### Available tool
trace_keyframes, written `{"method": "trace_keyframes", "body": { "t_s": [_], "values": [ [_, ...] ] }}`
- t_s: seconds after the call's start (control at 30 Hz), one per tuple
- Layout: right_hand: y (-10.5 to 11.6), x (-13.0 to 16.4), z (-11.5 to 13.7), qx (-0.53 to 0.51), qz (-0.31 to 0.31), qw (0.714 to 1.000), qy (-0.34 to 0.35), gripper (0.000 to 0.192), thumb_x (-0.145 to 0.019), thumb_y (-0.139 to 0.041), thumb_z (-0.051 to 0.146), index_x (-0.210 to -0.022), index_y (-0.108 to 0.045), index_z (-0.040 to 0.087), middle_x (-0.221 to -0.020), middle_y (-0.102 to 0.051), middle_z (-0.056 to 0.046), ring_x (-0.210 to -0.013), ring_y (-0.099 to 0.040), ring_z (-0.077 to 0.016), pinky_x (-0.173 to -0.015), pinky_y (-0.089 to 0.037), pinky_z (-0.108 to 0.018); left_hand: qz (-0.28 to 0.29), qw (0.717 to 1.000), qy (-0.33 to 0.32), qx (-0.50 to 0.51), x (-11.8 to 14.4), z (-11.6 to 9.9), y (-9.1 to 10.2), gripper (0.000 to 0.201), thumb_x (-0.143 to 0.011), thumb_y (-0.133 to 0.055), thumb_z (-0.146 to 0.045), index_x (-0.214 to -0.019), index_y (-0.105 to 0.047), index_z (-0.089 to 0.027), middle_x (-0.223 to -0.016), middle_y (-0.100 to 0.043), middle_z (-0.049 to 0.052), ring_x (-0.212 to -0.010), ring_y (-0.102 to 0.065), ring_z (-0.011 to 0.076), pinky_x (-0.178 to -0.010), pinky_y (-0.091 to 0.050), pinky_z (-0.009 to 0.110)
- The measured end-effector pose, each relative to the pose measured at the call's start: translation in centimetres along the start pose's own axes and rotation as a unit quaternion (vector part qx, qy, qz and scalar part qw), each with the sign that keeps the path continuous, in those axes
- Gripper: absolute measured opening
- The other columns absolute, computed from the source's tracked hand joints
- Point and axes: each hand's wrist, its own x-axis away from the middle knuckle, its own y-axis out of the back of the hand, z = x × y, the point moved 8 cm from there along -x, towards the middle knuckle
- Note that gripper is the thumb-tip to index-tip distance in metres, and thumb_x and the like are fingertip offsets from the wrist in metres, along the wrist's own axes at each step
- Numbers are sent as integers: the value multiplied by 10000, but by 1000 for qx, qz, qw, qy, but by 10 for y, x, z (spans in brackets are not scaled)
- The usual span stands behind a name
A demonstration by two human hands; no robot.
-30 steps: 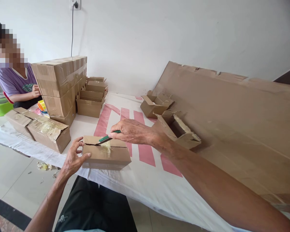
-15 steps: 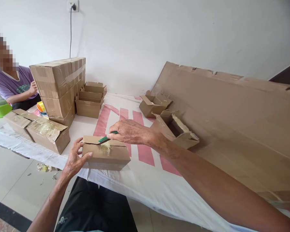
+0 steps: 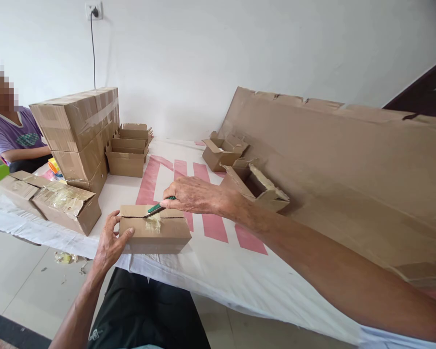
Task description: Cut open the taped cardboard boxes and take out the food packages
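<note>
The small cardboard box (image 3: 154, 231) is sitting at the near edge of the white table cover (image 3: 218, 276), and you are pressing the green-handled cutter (image 3: 157, 207) to the taped seam on its top. Your right hand (image 3: 192, 195) is closing around the cutter's handle, while your left hand (image 3: 109, 242) is gripping the box's left end. Beyond, an open box (image 3: 256, 186) is lying tilted, and taped cartons (image 3: 78, 133) are standing stacked at left.
</note>
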Motion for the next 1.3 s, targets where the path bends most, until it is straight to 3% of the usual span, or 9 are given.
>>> {"method": "trace_keyframes", "body": {
  "t_s": [0.23, 0.5, 0.77, 0.9, 1.0, 1.13, 1.3],
  "values": [
    [-17, 18, -21, -25, -21, 999, 19, 387, -1018, -459, 369, -670, -505, 207, -649, -501, 6, -602, -351, -135, -633, -230, -349, 2, 1000, -10, -15, 2, -2, -1, 458, -878, -759, -527, -1244, -738, -252, -1603, -546, 145, -1346, -636, 348, -873, -604, 414],
    [-21, 0, -13, 35, -49, 997, 57, 418, -1012, -510, 375, -634, -443, 210, -650, -516, -10, -609, -347, -145, -633, -203, -355, 8, 1000, -20, 0, -1, -9, -3, 449, -897, -729, -529, -1211, -738, -209, -1577, -554, 171, -1331, -639, 352, -853, -610, 402],
    [-23, 21, -26, 4, -49, 999, 3, 383, -1037, -483, 348, -678, -477, 214, -666, -539, -7, -603, -373, -142, -624, -216, -342, 14, 1000, -23, -9, -2, -10, -6, 446, -905, -713, -528, -1227, -729, -220, -1561, -568, 150, -1333, -628, 339, -820, -602, 375],
    [-23, 24, -26, 2, -41, 999, 13, 405, -1033, -488, 359, -656, -489, 211, -644, -507, -1, -600, -361, -143, -634, -224, -343, 13, 1000, -23, -8, -2, -11, -6, 434, -909, -712, -547, -1194, -735, -220, -1559, -572, 152, -1345, -625, 346, -823, -610, 375],
    [-23, 34, -38, -23, -42, 999, 10, 400, -1032, -469, 372, -671, -531, 209, -654, -518, 3, -602, -367, -142, -636, -231, -343, 16, 999, -24, -20, -1, -11, -7, 444, -915, -715, -551, -1221, -733, -230, -1575, -561, 152, -1350, -625, 349, -852, -607, 390],
    [-26, 52, -55, -43, -55, 997, -10, 400, -1043, -449, 399, -759, -655, 208, -743, -642, -29, -657, -463, -163, -651, -279, -332, 24, 999, -12, -28, -2, -7, -10, 415, -903, -725, -550, -1163, -733, -226, -1604, -532, 163, -1380, -607, 369, -874, -603, 419],
    [-30, 55, -53, -37, -62, 997, -9, 398, -1047, -463, 416, -870, -756, 213, -752, -676, -43, -681, -516, -181, -664, -297, -331, 34, 999, 0, -9, -5, -7, -17, 369, -902, -726, -546, -1058, -708, -212, -1602, -538, 168, -1347, -630, 369, -893, -613, 441]
  ]
}}
